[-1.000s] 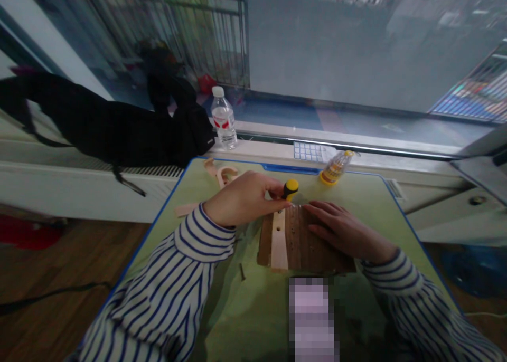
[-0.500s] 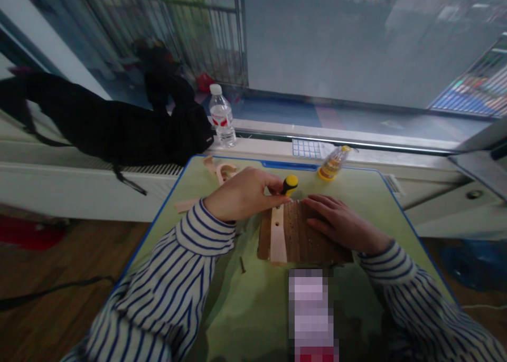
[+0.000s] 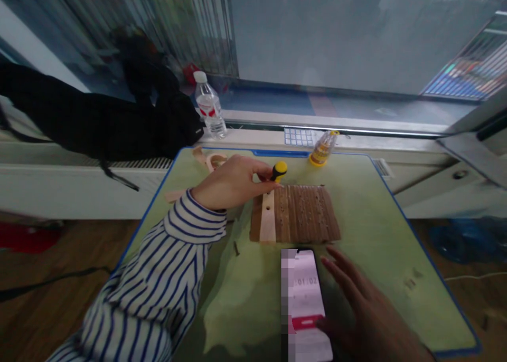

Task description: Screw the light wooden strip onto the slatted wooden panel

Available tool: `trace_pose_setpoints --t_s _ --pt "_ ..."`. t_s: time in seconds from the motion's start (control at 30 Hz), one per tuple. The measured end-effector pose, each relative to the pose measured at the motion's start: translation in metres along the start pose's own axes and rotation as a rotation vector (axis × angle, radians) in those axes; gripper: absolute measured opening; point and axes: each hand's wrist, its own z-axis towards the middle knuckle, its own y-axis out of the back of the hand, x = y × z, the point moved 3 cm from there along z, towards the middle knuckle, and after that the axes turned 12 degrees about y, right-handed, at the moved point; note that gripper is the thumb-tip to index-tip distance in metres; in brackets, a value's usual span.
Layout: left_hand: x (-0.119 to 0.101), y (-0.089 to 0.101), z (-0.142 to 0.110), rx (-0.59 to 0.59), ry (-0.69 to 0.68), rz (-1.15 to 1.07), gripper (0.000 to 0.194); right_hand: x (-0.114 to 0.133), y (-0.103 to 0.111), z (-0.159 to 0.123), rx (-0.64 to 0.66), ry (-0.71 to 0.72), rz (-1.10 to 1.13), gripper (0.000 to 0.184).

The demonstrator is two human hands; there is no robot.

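Note:
My left hand (image 3: 232, 181) pinches a small screwdriver (image 3: 280, 168) by its yellow-and-black handle. Its lower end is hidden by the fingers, at the far end of a pale wooden strip (image 3: 268, 226) with holes in it. The strip lies along the left side of a brown ridged block (image 3: 311, 214), pitted with small holes. My right hand (image 3: 366, 306) is empty, fingers apart, over the right edge of a phone (image 3: 307, 293). Its thumb is at the red button on the lit screen, though contact is unclear. A loose screw (image 3: 236, 248) lies left of the block.
Curved wooden pieces (image 3: 216, 160) lie behind my left hand. A yellow-capped bottle (image 3: 322, 150) leans at the back of the green table (image 3: 376, 203). On the sill stand a water bottle (image 3: 209, 108) and a black bag (image 3: 99, 124). More small bits (image 3: 412, 280) lie at the right.
My right hand has left the block and come back toward me to the phone. My left hand still holds the screwdriver at the strip. The camera view has shifted slightly.

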Motion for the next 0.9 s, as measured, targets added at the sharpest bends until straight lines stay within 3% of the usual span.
trace_pose_setpoints --t_s 0.1,0.23,0.4,0.9 --pt "-0.002 0.001 0.000 0.020 0.011 -0.020 0.024 0.012 -0.016 -0.023 -0.019 0.054 -0.023 0.095" --pt "-0.004 0.002 0.001 0.033 0.030 -0.024 0.024 0.022 -0.034 -0.033 -0.014 0.187 -0.059 0.092" --pt "-0.004 0.002 0.002 0.043 0.029 -0.040 0.024 0.028 -0.041 -0.028 -0.109 0.185 -0.089 0.089" --pt "0.000 0.002 0.002 0.048 0.047 -0.057 0.026 0.035 -0.050 -0.011 -0.160 0.221 -0.105 0.091"
